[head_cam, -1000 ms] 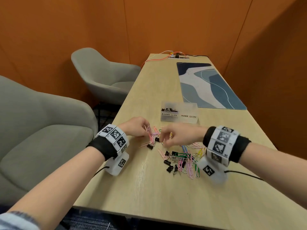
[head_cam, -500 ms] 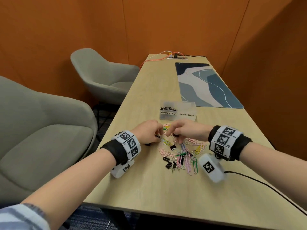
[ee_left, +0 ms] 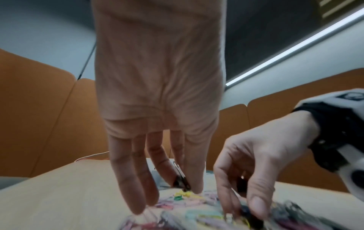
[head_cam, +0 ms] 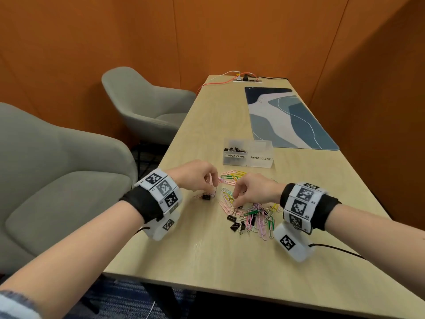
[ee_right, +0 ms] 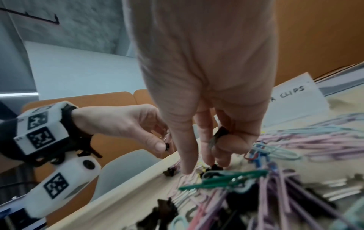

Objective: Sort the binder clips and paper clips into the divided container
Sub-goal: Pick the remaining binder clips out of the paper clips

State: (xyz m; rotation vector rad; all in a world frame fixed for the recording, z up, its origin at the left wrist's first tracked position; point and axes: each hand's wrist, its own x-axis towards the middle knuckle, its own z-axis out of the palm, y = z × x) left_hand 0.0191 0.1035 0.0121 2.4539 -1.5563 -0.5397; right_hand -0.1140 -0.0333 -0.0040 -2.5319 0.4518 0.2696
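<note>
Meanwhile left hand point(head_cam: 195, 178) pinches black binder clip point(ee_left: 181, 181) above table point(head_cam: 207, 261); right hand point(head_cam: 253, 191) pinches binder clip point(ee_right: 219, 134) over clip pile point(head_cam: 255, 215).

The divided container point(head_cam: 248, 164) stands on the table point(head_cam: 207, 256) behind the clip pile point(head_cam: 250, 215).

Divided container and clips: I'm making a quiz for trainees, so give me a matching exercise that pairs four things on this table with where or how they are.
Things:
1. BINDER CLIPS compartment
2. PAPER CLIPS compartment
3. left hand
4. patterned mat

States:
A. looks empty
B. lies beyond the divided container
C. holds black clips
D. pinches a small black binder clip

Pairs: 1-C, 2-A, 3-D, 4-B
</note>
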